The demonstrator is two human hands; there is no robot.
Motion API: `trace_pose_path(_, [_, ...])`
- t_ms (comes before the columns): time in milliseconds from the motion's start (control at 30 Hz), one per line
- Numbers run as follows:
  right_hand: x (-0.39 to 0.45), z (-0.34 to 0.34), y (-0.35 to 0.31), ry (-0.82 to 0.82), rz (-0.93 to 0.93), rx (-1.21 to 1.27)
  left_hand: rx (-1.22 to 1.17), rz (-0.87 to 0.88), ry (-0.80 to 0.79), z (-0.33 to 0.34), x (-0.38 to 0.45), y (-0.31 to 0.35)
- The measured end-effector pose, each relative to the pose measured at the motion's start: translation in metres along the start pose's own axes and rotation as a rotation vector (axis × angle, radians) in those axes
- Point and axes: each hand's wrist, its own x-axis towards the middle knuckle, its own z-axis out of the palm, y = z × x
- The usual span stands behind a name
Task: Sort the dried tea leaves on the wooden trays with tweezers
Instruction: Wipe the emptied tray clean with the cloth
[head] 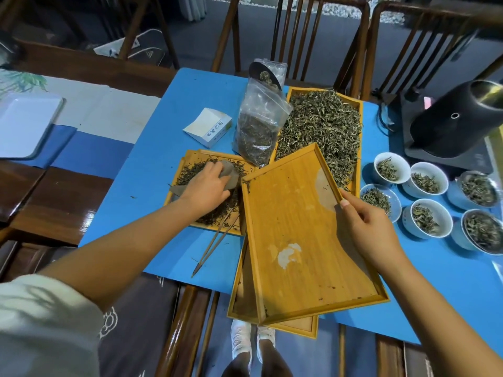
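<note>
My left hand (206, 186) grips a grey flat scraper (230, 172) over dark dried tea leaves (217, 210) on the left wooden tray (190, 156). My right hand (367, 227) holds the right rim of an empty wooden tray (294, 235), tilted up above another empty tray (245, 303) below it. Long bamboo tweezers (215, 246) lie loose, reaching from the left tray's near edge onto the blue mat (163, 148). At the back, a third tray (356, 104) holds a heap of pale green leaves (326, 126).
A clear bag of tea (255, 131) and a white box (208, 126) stand behind the left tray. Several small bowls with leaves (424, 180) sit at the right, a black appliance (451, 126) beyond them. Chairs line the far side; a white tray (24, 123) lies left.
</note>
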Motion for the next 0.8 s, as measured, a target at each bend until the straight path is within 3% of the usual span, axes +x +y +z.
trace_pose_path(100, [0.002, 0.001, -0.002, 0.015, -0.014, -0.006, -0.050, -0.005, 0.045, -0.003, -0.002, -0.006])
trace_pose_path(200, [0.005, 0.005, -0.005, -0.011, 0.003, -0.008, -0.138, 0.133, 0.020, -0.005, -0.004, 0.007])
trace_pose_path(300, [0.006, 0.008, -0.010, -0.015, -0.012, -0.029, -0.043, 0.220, -0.025, -0.002, -0.005, 0.017])
trace_pose_path(500, [0.005, 0.005, -0.009, -0.024, -0.014, -0.031, 0.101, -0.018, 0.008, -0.002, -0.002, -0.001])
trace_pose_path(667, [0.005, 0.008, -0.010, -0.018, -0.015, -0.029, -0.051, 0.235, -0.021, -0.002, -0.010, 0.009])
trace_pose_path(800, [0.003, 0.010, -0.007, -0.030, -0.012, -0.022, 0.078, 0.086, -0.016, 0.001, -0.005, 0.004])
